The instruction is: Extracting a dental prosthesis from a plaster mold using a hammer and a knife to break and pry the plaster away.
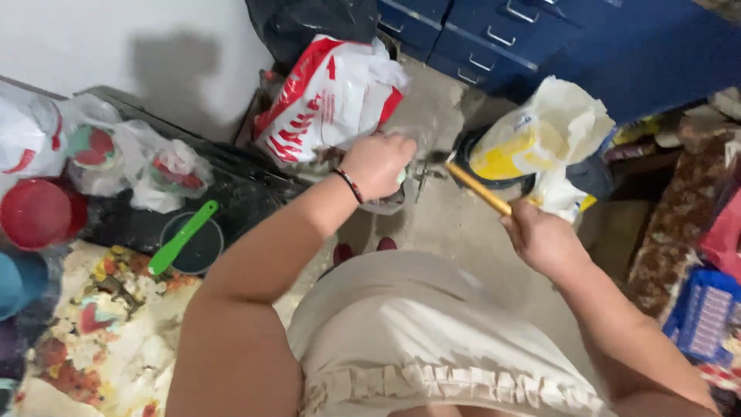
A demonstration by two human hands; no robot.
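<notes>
At the far left a red bowl (pixel 35 212) sits beside clear plastic bags (pixel 135 166) on a dark counter. To the right of the bowl, and a little lower, a green spatula (pixel 181 237) lies across the rim of a dark round container (pixel 202 251). Below the bowl a flowered cloth (pixel 100 332) covers the surface.

Further right of the bowl, a red and white plastic bag (pixel 328 96) slumps against the wall. The left hand (pixel 378 164) reaches out just under that bag, a beaded bracelet (pixel 350 185) on its wrist. Its fingers curl shut over something pale and clear at the rim of a small container; what exactly they grip cannot be told, as the spot is blurred.

Right again, the right hand (pixel 540 239) is closed in a fist around a yellow stick (pixel 478 189), the handle of a tool. The stick slants up and left from the fist, its tip close to the left hand. Behind it a yellow and white bag (pixel 540 135) stands on the floor, with blue drawers (pixel 494 35) above and a blue packet (pixel 706 313) at the far right.
</notes>
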